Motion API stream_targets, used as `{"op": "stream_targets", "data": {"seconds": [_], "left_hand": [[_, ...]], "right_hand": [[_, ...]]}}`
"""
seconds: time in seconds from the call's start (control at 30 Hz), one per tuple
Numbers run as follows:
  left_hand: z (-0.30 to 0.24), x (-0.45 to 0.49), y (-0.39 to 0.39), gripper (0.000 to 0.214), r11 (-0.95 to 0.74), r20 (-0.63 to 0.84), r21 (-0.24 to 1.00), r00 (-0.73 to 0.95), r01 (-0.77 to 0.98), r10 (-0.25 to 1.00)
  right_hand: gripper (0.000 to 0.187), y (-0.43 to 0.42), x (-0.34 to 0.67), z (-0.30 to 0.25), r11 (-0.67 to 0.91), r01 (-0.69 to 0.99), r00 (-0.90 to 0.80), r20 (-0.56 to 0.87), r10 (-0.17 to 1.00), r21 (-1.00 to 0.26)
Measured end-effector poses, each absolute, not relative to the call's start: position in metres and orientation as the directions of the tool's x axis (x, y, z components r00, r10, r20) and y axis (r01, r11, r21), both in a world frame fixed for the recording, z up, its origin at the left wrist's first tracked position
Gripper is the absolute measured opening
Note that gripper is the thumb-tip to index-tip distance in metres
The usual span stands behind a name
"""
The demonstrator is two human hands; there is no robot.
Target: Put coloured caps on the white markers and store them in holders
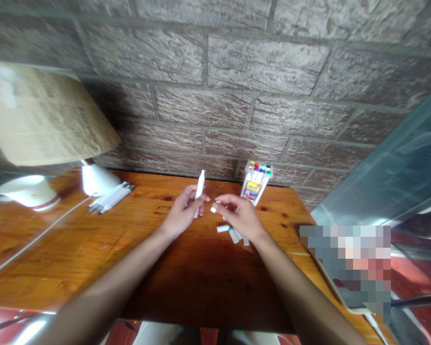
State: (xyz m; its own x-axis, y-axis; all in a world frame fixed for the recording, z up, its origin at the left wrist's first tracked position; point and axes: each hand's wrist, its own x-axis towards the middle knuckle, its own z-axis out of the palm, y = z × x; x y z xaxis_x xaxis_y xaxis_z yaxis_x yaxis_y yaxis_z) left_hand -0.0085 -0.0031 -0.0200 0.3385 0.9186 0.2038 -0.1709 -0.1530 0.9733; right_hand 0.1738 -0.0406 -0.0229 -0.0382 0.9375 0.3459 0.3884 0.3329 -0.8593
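Observation:
My left hand (184,210) is closed round a white marker (200,186), held nearly upright above the middle of the table. A bit of red shows at the marker's lower end. Just to the right, my right hand (239,213) pinches a small white marker cap (214,208) between thumb and fingers, apart from the marker. Below the right hand lie several loose marker caps (223,229), white with some teal, partly hidden by that hand. Behind it stands a clear case of markers (255,184) with coloured ends up and a yellow label.
A bundle of white and grey markers (111,197) lies at the left, beside the lamp (96,178) and a white bowl (32,191). A cable (39,237) crosses the wooden table (154,282). A blurred-out device (345,268) lies at the right edge. A brick wall (208,110) rises behind.

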Motion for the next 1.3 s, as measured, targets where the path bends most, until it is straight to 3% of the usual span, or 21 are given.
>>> {"op": "stream_targets", "data": {"seconds": [0.27,0.43,0.7,0.9,0.97,1.07,1.13,1.23,1.3], "left_hand": [[-0.018,-0.006,-0.003,0.055,-0.044,0.112,0.971,0.287,-0.234,0.951],[-0.018,-0.005,-0.006,0.049,-0.057,0.118,0.98,0.33,-0.189,0.937],[-0.012,-0.009,-0.007,0.041,-0.161,0.173,0.985,0.326,-0.063,0.929],[-0.015,-0.011,-0.002,0.043,-0.154,0.156,0.988,0.291,-0.029,0.944],[-0.016,-0.015,0.002,0.043,-0.204,0.178,0.976,0.27,0.071,0.946],[-0.016,-0.025,0.005,0.04,-0.352,0.252,0.815,0.265,0.46,0.931],[-0.015,-0.031,0.005,0.041,-0.292,0.21,0.626,0.204,0.723,0.956],[-0.015,-0.033,0.004,0.04,-0.19,0.129,0.383,0.152,0.904,0.98],[-0.017,-0.032,0.004,0.036,-0.172,0.083,0.289,0.155,0.942,0.984]], "right_hand": [[0.023,-0.04,0.173,-0.026,0.329,0.407,0.002,0.361,0.933,-0.852],[0.024,-0.039,0.173,-0.027,0.342,0.443,0.02,0.39,0.921,-0.829],[0.01,-0.046,0.166,-0.026,0.4,0.565,-0.205,0.347,0.915,-0.722],[0.008,-0.047,0.164,-0.03,0.417,0.65,-0.267,0.323,0.908,-0.635],[0.009,-0.047,0.165,-0.032,0.425,0.654,-0.28,0.321,0.905,-0.626],[0.009,-0.046,0.166,-0.034,0.437,0.667,-0.284,0.336,0.898,-0.604],[0.009,-0.046,0.167,-0.035,0.435,0.672,-0.286,0.331,0.899,-0.599],[0.009,-0.046,0.167,-0.034,0.43,0.669,-0.299,0.311,0.902,-0.606],[0.01,-0.046,0.166,-0.034,0.433,0.668,-0.307,0.307,0.901,-0.605]]}}
